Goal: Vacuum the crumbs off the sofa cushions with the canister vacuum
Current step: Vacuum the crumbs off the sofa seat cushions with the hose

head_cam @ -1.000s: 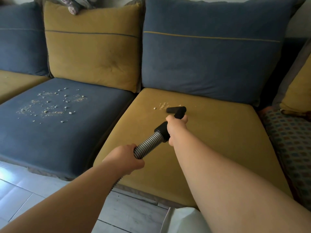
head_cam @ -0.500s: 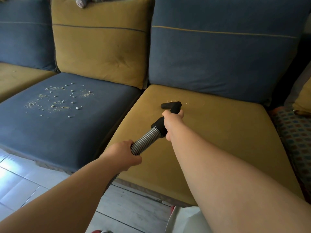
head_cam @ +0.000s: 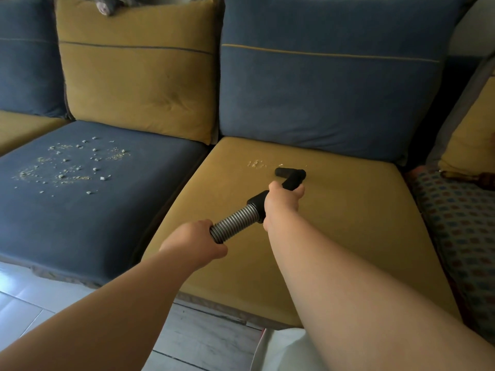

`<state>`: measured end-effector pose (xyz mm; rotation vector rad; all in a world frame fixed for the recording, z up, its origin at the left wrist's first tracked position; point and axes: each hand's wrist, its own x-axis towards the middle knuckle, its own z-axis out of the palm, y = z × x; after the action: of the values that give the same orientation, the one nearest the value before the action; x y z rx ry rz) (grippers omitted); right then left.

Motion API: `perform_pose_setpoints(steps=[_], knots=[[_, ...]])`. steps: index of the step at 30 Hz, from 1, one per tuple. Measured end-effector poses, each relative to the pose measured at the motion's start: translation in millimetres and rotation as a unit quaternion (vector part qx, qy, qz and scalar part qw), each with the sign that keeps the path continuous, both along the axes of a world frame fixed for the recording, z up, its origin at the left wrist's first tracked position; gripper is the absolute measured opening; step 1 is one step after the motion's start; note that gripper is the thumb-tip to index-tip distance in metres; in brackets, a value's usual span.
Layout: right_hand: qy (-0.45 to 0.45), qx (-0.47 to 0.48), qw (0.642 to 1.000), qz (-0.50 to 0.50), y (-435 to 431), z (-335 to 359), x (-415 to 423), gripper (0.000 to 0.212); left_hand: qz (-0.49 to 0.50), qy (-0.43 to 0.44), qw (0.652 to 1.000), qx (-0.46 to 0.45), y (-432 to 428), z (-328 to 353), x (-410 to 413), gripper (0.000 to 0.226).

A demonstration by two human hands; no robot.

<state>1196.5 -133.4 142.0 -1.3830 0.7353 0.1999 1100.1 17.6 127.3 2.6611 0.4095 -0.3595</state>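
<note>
A black vacuum nozzle (head_cam: 290,173) rests on the mustard seat cushion (head_cam: 334,223), just right of a small patch of crumbs (head_cam: 255,164). My right hand (head_cam: 282,203) is closed around the black handle behind the nozzle. My left hand (head_cam: 197,241) grips the ribbed grey hose (head_cam: 235,223) lower down. Many more crumbs (head_cam: 72,163) are scattered over the blue seat cushion (head_cam: 80,223) to the left. The canister itself is out of view.
Mustard (head_cam: 139,70) and blue (head_cam: 329,89) back cushions stand behind the seats. A patterned seat (head_cam: 460,231) with a mustard pillow (head_cam: 474,135) lies at the right. Pale floor tiles (head_cam: 32,311) run along the sofa front; something white (head_cam: 281,352) sits at the bottom edge.
The nozzle has drawn back to the right of the small crumb patch, which shows again on the mustard cushion. Both hands keep their grip.
</note>
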Motion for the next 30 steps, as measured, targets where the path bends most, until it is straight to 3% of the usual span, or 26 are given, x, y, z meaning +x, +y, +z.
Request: perform_pose_setpoints(steps=[21,30], knots=[[0.032,-0.008,0.992,0.124,32,9,27,0.080,0.022,0.013,1.000,-0.015,21,2,2,0.030],[0.016,0.004,0.997,0.070,28,8,20,0.078,0.022,0.006,1.000,0.004,18,11,1,0.029]])
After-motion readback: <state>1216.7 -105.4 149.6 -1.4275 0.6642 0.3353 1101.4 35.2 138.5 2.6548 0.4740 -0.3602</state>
